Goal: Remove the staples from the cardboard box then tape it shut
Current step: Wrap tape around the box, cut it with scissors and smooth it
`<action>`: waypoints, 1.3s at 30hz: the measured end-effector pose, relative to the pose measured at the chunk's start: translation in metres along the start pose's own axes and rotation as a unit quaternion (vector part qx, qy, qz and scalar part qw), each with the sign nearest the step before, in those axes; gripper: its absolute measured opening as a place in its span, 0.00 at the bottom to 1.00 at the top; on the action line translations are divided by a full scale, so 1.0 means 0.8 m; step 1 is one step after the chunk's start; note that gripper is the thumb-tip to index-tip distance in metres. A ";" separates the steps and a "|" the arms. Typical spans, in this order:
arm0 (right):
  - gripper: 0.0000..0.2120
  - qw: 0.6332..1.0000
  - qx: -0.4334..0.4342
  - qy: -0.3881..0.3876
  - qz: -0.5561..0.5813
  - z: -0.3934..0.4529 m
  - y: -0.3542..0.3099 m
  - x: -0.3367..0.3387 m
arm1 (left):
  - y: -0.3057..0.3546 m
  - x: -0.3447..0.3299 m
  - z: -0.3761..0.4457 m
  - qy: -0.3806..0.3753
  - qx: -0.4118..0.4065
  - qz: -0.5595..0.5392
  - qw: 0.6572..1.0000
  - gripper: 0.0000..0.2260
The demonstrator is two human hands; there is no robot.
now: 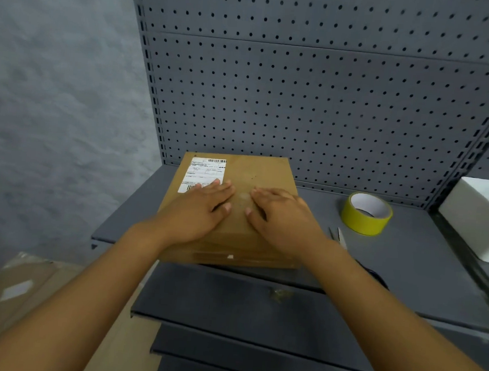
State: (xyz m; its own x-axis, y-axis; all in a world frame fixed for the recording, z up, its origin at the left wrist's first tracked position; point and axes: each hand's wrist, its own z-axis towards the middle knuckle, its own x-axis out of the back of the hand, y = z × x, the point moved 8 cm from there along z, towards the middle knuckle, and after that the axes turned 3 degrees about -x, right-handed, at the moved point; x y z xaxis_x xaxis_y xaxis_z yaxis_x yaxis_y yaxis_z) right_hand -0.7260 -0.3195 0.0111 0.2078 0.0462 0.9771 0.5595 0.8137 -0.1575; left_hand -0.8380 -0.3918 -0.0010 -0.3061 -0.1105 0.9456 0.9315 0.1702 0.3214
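With my left hand point(203, 208) and right hand point(281, 217) pressed flat, fingers straight, on the cardboard box point(247, 171), unseen staples, perhaps blurred out, could prick my palms.

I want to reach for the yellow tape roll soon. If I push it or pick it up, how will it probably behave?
The yellow tape roll lies flat on the gray shelf, so it will likely slide, not roll. Its wide open core should give fingers an easy hold. It is probably light and stiff.
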 end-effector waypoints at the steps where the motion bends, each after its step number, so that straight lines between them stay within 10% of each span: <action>1: 0.24 1.000 -0.003 -0.003 0.002 0.001 0.000 0.003 | 0.000 -0.001 0.000 0.002 0.000 0.000 1.000 0.22; 39: 0.28 0.997 -0.077 -0.005 -0.003 -0.003 -0.016 -0.002 | 0.005 0.002 0.000 0.044 -0.088 0.030 0.995 0.21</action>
State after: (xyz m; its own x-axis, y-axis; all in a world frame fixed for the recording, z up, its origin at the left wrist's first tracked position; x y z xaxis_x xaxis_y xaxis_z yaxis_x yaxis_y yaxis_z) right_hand -0.7316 -0.3316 0.0115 0.1965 0.0487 0.9793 0.6773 0.7154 -0.1715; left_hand -0.8349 -0.3914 0.0018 -0.2375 -0.1917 0.9523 0.9700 0.0058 0.2431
